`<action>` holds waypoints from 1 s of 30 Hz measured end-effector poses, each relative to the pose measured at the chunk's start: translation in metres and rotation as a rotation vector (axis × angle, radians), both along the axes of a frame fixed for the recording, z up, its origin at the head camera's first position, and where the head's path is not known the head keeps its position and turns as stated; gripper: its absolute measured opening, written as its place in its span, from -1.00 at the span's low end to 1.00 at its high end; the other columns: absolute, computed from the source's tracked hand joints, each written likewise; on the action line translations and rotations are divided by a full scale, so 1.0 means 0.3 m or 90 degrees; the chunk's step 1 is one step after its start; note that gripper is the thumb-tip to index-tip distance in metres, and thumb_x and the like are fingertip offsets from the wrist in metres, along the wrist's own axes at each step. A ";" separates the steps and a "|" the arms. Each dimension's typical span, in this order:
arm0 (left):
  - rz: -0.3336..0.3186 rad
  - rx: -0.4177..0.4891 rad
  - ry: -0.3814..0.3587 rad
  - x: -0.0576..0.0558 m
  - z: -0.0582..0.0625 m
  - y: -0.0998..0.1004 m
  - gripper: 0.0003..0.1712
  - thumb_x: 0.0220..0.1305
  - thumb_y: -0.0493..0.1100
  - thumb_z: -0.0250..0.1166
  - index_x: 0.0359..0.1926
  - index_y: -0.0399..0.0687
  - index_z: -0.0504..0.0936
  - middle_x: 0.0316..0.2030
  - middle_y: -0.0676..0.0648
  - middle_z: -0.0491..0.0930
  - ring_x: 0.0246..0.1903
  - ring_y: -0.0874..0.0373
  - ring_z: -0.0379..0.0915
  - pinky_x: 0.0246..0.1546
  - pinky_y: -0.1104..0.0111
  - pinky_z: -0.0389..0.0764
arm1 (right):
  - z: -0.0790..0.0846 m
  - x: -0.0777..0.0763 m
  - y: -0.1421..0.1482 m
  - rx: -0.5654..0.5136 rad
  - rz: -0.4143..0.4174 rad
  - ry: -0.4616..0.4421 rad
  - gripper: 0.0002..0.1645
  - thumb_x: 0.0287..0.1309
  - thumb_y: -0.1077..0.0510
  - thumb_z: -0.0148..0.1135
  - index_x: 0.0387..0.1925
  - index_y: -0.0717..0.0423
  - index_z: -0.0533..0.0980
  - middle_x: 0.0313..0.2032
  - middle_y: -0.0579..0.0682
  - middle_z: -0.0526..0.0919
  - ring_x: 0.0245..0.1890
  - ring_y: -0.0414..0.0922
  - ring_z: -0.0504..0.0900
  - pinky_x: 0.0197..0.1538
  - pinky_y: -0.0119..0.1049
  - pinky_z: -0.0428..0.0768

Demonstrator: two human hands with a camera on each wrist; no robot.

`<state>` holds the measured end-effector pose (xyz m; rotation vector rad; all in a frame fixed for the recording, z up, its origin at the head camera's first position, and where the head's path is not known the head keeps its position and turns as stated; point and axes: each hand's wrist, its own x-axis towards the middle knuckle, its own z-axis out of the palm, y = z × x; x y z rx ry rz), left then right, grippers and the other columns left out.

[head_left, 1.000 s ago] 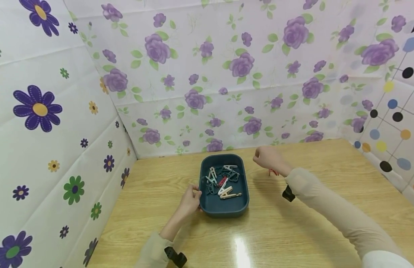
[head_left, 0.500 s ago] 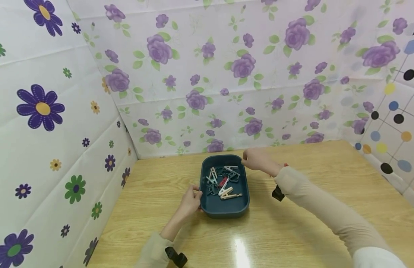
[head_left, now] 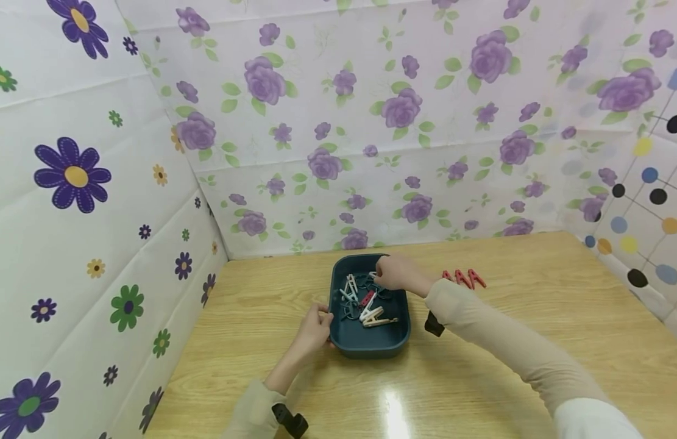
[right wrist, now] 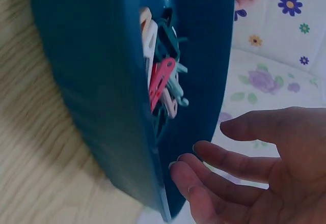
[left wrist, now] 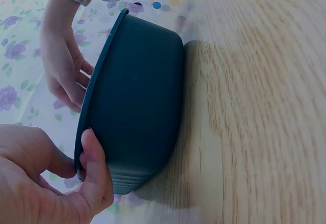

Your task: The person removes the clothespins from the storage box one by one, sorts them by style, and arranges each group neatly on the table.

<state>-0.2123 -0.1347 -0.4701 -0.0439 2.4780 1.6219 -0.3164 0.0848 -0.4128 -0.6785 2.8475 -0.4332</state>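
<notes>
Clips [head_left: 367, 299] lie in the bin [head_left: 369, 352], three pegs [head_left: 462, 278] to its right.

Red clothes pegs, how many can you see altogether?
4: the left peg, middle peg and right peg in a row on the table, and one red peg in the bin. More may be hidden under the right hand.

Wood-grain table [head_left: 250, 292] | dark teal bin [head_left: 351, 335] | three red clips [head_left: 463, 278] right of bin
</notes>
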 end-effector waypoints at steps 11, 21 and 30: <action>0.004 -0.002 0.003 -0.001 0.000 0.000 -0.67 0.51 -0.27 -0.09 0.18 -0.38 0.24 -0.24 -0.37 0.48 -0.60 0.16 0.44 -0.47 0.15 0.68 | -0.023 0.019 -0.096 0.013 0.003 -0.094 -0.82 0.30 0.08 0.16 -0.24 0.05 0.63 -0.49 -0.08 0.56 -0.59 -0.18 0.44 -0.50 -0.33 0.40; 0.008 -0.008 -0.002 -0.002 0.001 0.004 -0.69 0.52 -0.25 -0.10 0.17 -0.34 0.26 -0.26 -0.34 0.47 -0.59 0.15 0.44 -0.47 0.17 0.68 | -0.039 0.026 -0.135 0.064 0.041 -0.139 -0.74 0.33 0.11 0.11 -0.33 0.13 0.67 -0.70 -0.10 0.43 -0.71 -0.19 0.37 -0.62 -0.38 0.31; 0.003 0.002 0.008 0.003 0.000 0.003 -0.68 0.51 -0.27 -0.10 0.16 -0.39 0.24 -0.25 -0.37 0.50 -0.62 0.17 0.44 -0.50 0.17 0.68 | -0.062 0.023 -0.134 0.091 0.061 -0.213 -0.74 0.35 0.11 0.11 -0.03 0.09 0.59 -0.16 0.04 0.66 -0.23 0.01 0.69 -0.15 -0.15 0.69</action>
